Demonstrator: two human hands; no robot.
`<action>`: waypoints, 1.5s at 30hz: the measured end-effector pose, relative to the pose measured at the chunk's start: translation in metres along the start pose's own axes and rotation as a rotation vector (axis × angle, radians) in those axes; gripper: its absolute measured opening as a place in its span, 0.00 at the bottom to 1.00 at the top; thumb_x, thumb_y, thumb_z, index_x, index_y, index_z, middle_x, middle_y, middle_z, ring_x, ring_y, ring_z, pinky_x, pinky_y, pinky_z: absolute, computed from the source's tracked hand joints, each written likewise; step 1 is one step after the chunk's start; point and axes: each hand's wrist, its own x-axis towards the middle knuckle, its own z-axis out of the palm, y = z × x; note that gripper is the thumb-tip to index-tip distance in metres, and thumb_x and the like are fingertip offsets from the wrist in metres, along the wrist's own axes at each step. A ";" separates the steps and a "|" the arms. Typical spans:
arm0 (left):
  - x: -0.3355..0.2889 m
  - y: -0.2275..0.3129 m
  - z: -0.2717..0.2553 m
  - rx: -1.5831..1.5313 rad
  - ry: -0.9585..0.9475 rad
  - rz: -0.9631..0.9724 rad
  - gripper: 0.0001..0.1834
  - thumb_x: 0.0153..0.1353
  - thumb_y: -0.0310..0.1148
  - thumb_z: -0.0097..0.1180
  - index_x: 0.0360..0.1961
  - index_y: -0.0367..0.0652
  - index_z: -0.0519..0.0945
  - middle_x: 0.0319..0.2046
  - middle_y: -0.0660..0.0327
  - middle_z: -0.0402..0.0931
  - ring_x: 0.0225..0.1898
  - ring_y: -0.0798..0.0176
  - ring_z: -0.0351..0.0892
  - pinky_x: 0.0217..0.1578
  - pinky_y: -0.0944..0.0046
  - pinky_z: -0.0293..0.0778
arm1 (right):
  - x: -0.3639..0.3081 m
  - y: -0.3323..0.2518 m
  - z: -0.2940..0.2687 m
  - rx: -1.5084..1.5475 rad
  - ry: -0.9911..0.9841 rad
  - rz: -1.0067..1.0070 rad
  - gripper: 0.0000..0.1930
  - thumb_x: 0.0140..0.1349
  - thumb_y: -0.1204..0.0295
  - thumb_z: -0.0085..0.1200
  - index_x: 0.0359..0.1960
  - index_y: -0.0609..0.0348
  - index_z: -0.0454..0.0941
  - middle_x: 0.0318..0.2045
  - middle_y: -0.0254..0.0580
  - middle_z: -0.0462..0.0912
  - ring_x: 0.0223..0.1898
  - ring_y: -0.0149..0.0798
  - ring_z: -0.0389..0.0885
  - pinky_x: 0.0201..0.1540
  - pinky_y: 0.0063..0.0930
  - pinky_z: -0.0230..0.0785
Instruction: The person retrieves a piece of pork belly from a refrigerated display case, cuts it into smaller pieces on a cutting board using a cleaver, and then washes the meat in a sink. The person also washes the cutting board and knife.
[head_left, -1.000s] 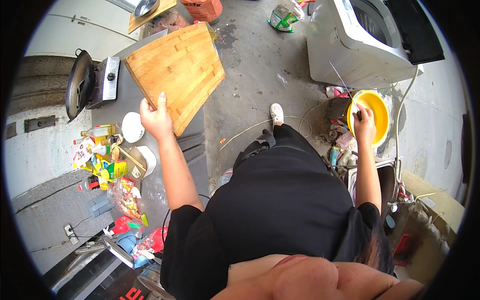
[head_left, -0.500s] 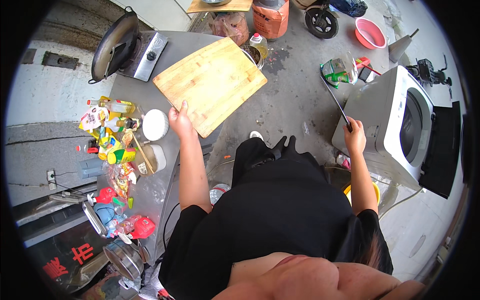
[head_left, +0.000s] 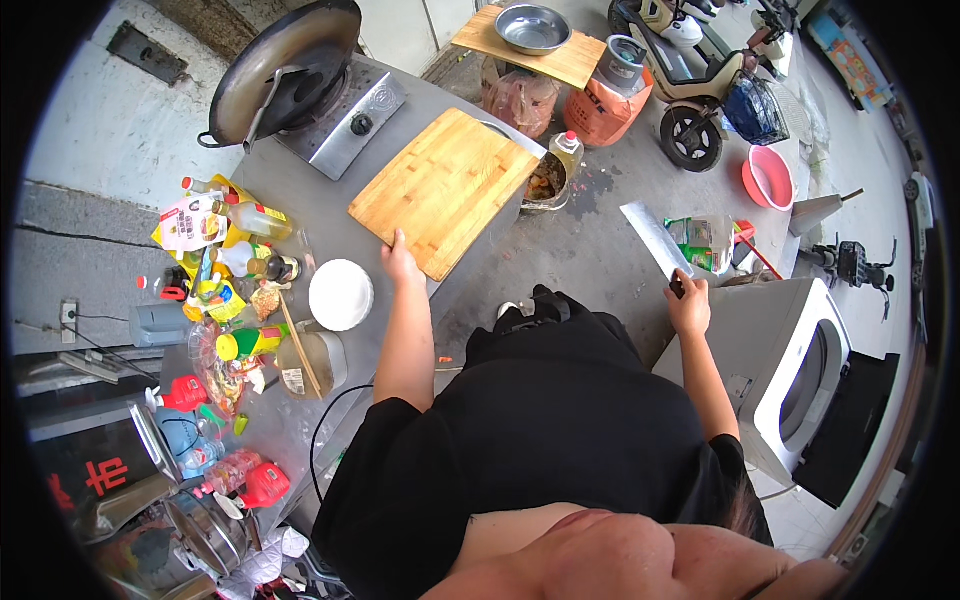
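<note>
My left hand (head_left: 402, 264) grips the near edge of a rectangular wooden cutting board (head_left: 450, 190), thumb on top. The board is over the grey metal table (head_left: 265, 385), near its right side; whether it touches the tabletop I cannot tell. Out to the right, my right hand (head_left: 689, 303) is closed around the dark handle of a cleaver (head_left: 655, 238). Its broad blade points forward and left, over the floor. A pot with brown contents (head_left: 546, 184) shows just beyond the board's right corner.
A wok (head_left: 285, 70) leans on a gas stove (head_left: 350, 118) at the far left. Bottles, seasoning packets and a white round container (head_left: 341, 295) crowd the table's left. A washing machine (head_left: 745, 370) stands at right. Beyond are a pink basin (head_left: 768, 178) and an electric scooter (head_left: 690, 85).
My left hand has lowered the board toward the table. The cleaver has turned from edge-on to showing its broad side, and my right hand has shifted slightly left. The whole view has shifted.
</note>
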 end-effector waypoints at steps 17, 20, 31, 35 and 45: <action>-0.038 0.036 0.006 1.258 0.292 0.329 0.33 0.55 0.51 0.63 0.48 0.31 0.75 0.41 0.45 0.76 0.45 0.47 0.77 0.48 0.52 0.72 | 0.149 -0.298 0.093 0.146 -0.210 -1.092 0.26 0.50 0.66 0.65 0.54 0.40 0.77 0.38 0.39 0.73 0.41 0.44 0.75 0.46 0.39 0.68; -0.074 0.035 -0.021 0.964 0.247 0.280 0.27 0.56 0.47 0.63 0.46 0.34 0.76 0.33 0.48 0.76 0.37 0.48 0.79 0.41 0.54 0.75 | 0.169 -0.339 0.120 0.144 -0.201 -1.295 0.25 0.50 0.64 0.65 0.53 0.40 0.78 0.38 0.36 0.73 0.42 0.41 0.76 0.46 0.37 0.67; -0.367 -0.090 -0.218 0.910 1.156 -0.479 0.14 0.56 0.43 0.61 0.36 0.44 0.83 0.34 0.54 0.83 0.39 0.50 0.83 0.42 0.54 0.76 | 0.182 -0.350 0.171 0.296 -0.010 -1.510 0.16 0.55 0.63 0.61 0.47 0.44 0.82 0.53 0.38 0.75 0.54 0.49 0.70 0.56 0.45 0.61; -0.510 -0.209 -0.255 0.557 1.516 -0.782 0.14 0.55 0.43 0.59 0.36 0.45 0.86 0.38 0.52 0.84 0.43 0.48 0.83 0.45 0.54 0.77 | 0.124 -0.366 0.167 0.387 -0.229 -1.706 0.18 0.54 0.71 0.61 0.49 0.50 0.80 0.53 0.42 0.75 0.55 0.50 0.69 0.57 0.44 0.61; -0.677 -0.271 -0.249 -0.036 1.739 -0.732 0.22 0.48 0.52 0.68 0.32 0.43 0.87 0.27 0.56 0.84 0.32 0.58 0.85 0.38 0.59 0.78 | -0.186 -0.361 0.154 0.608 -0.787 -2.144 0.13 0.58 0.73 0.57 0.46 0.56 0.80 0.49 0.46 0.78 0.53 0.48 0.73 0.57 0.40 0.63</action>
